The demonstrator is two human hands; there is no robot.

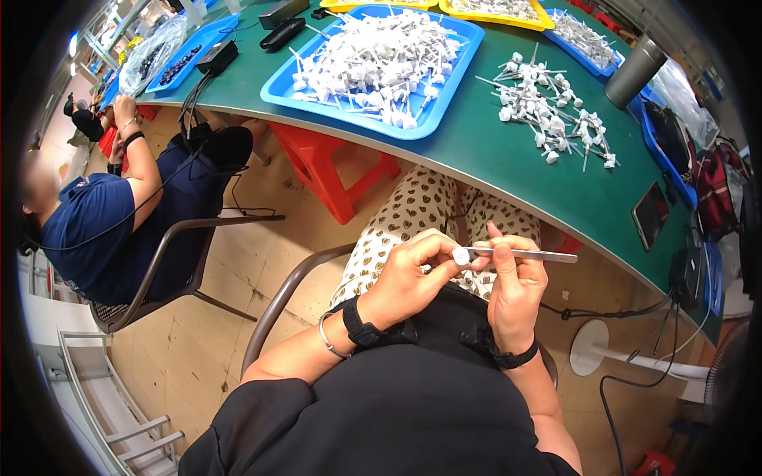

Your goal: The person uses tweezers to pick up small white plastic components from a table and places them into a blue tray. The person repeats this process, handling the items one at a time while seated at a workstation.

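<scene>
Seemingly midway, both hands (468, 274) pinch one white cap (460, 255) and tube (524, 255); tray (452, 103) heaped, smaller pile (552, 111) on desk (508, 170).

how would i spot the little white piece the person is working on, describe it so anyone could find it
Start at the green table and drop below its near edge to the person's lap. There the left hand pinches a small round white cap against the metal rod in the right hand. Unlike the white pieces piled on the table, it is alone.
</scene>
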